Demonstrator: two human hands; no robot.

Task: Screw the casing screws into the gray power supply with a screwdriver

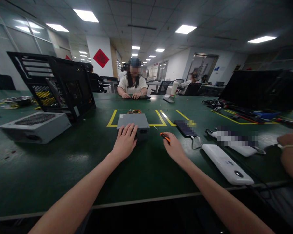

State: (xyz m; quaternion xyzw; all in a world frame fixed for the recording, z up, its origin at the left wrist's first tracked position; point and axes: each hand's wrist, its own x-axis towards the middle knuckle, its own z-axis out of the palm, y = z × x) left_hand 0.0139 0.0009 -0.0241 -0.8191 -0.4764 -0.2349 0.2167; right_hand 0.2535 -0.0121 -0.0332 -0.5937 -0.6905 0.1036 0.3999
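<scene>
A grey metal computer power supply [142, 121] lies on the green table in front of me, with coloured wires [134, 111] behind it. My left hand [125, 139] grips its near left edge, fingers over the top and thumb low against the front face. To the right, apart from the box, my right hand [174, 148] is closed around a screwdriver [165, 137] with an orange and black handle. Its thin shaft points up and left toward the box's right side. The left palm hides part of the box's front.
At left stand a second power supply [46, 130], a black computer case [63, 81] and a metal bowl [19, 100]. Phones, a white power bank [227, 164] and cables lie right, near another person's arm [291, 156]. A person [133, 81] sits opposite; a black monitor [256, 89] stands far right.
</scene>
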